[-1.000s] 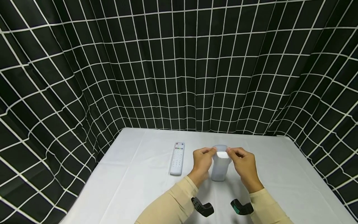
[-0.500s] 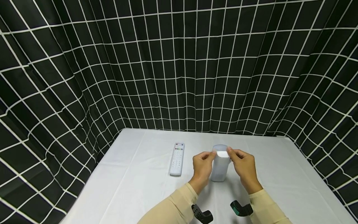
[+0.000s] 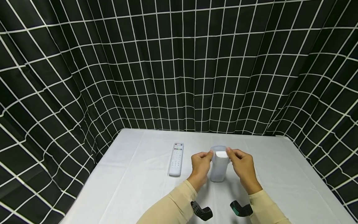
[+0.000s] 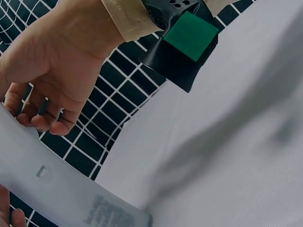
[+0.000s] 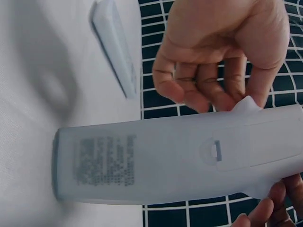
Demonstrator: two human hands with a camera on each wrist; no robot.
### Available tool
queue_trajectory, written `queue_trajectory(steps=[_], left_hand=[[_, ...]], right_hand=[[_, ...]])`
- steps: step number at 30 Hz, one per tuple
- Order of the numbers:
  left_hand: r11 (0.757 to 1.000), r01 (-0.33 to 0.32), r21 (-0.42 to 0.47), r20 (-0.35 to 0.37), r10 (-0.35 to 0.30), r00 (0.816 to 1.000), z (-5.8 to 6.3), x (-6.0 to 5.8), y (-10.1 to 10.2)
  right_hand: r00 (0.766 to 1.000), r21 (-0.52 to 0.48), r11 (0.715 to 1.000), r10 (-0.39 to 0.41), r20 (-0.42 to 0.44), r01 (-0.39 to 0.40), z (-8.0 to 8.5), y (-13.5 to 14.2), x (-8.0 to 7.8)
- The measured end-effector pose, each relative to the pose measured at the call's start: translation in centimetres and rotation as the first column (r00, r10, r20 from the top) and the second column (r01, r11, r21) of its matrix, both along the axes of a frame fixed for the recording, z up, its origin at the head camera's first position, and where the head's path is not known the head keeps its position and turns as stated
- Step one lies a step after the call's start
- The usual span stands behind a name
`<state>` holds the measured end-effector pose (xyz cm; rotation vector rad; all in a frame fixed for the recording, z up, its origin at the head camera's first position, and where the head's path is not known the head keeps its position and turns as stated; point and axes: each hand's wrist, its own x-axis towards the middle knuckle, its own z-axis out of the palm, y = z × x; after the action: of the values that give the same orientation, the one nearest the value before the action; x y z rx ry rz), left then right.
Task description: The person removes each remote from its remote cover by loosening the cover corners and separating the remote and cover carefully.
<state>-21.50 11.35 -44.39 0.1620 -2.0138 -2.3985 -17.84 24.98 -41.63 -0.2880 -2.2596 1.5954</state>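
Observation:
A white remote control point(image 3: 221, 155) stands nearly upright in a translucent soft cover point(image 3: 218, 148), with its back towards me. The right wrist view shows its battery door point(image 5: 265, 142) and, through the cover, a printed label point(image 5: 106, 161). My left hand point(image 3: 200, 165) pinches the cover's left edge between thumb and fingers near the top. On the opposite side my right hand point(image 3: 244, 165) pinches the right edge. Small flaps point(image 5: 246, 105) of the cover stick out where the fingers hold it. The white top end of the remote shows between my thumbs. Its front is hidden.
Another white remote control point(image 3: 176, 160) lies face up on the white tablecloth point(image 3: 139, 174), left of my hands. Black curtains point(image 3: 179, 77) with a white grid surround the table at the back and sides. Dark camera mounts point(image 3: 202, 211) hang under both wrists.
My left thumb has shifted slightly left, away from the remote, widening the gap at the cover's top. My right hand has barely moved. The other remote lies in the same place.

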Motion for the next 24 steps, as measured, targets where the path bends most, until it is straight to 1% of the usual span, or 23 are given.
queue_trajectory(steps=[5, 9, 14, 18, 21, 24], left_hand=[[1.0, 0.014, -0.014, 0.047, -0.014, 0.999, -0.5, -0.1, 0.0], [0.999, 0.023, -0.03, 0.055, -0.021, 0.998, -0.6, -0.2, 0.0], [0.996, 0.037, -0.086, 0.076, -0.03, 0.997, -0.9, -0.3, 0.1], [0.991, 0.027, -0.131, 0.08, -0.016, 0.997, -1.2, -0.6, 0.2], [0.988, 0.02, -0.154, 0.085, -0.007, 0.996, -1.3, -0.8, 0.2], [0.985, 0.009, -0.174, 0.086, 0.006, 0.996, -1.3, -0.9, 0.2]], right_hand=[[1.0, 0.007, 1.0, 0.015, -0.012, -0.015, 0.1, 0.0, 0.0], [0.999, 0.016, 1.0, 0.005, -0.048, -0.005, 0.0, 0.0, 0.0], [0.994, 0.009, 1.0, -0.001, -0.106, 0.002, -0.1, 0.0, -0.1], [0.991, 0.015, 1.0, 0.013, -0.132, -0.011, 0.0, 0.0, -0.1], [0.991, 0.031, 0.999, 0.019, -0.132, -0.015, 0.0, -0.1, -0.1], [0.989, 0.042, 0.998, 0.044, -0.139, -0.038, -0.1, -0.1, 0.0]])
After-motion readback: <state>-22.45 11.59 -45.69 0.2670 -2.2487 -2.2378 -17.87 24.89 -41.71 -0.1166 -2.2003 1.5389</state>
